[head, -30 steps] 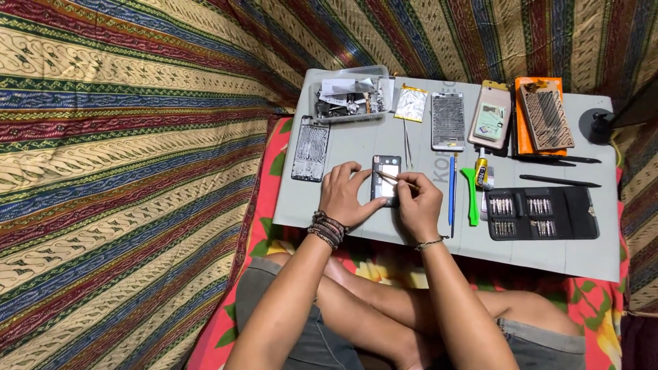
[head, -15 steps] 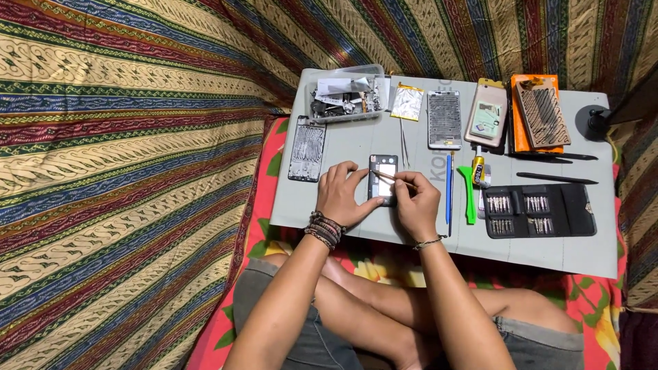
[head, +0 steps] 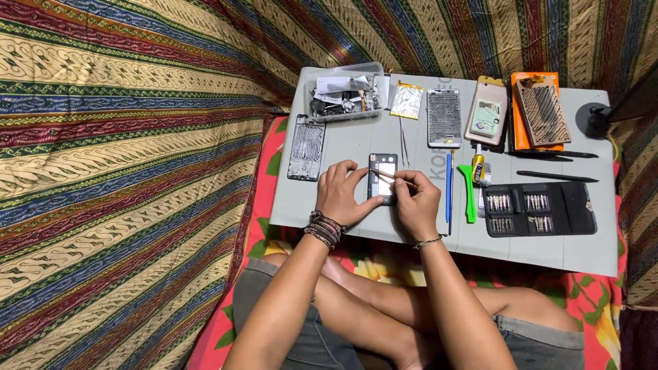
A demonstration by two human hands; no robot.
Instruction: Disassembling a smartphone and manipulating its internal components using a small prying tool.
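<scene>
From the head camera, we steady the small dark phone frame (head: 382, 179) on the grey mat (head: 425, 233) with our left hand (head: 340, 195), its fingers curled loosely round the frame's left edge. Our right hand (head: 416, 202) pinches a thin tool (head: 389, 176), fingertips closed on it, the tip over the frame's pale middle. To work cleanly, we judge it best to keep the frame flat, press lightly, and stay clear of the tweezers (head: 403, 140) just beyond.
</scene>
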